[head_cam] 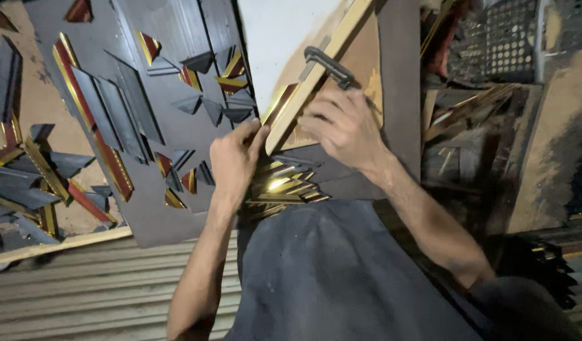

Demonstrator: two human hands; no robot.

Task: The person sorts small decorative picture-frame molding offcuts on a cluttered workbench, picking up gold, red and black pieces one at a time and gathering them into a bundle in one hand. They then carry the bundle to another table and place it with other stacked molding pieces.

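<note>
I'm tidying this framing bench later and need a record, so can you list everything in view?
Picture frame: one, gold-edged with a brown back, upper centre, under both hands.
Metal clamp: one, dark grey, on the frame's edge above the right hand.
Dark board: one, grey, centre-left, carrying offcuts.
Moulding offcuts: many, black with red and gold, on the board and on the left.
Stacked corner pieces: several, gold and black, below the frame.
Perforated metal sheet: one, dark, top right.
Dark cloth: grey, lower centre, on the person's lap.
Left hand: fingers at the frame's lower corner.
Right hand: resting on the frame's back.
</note>
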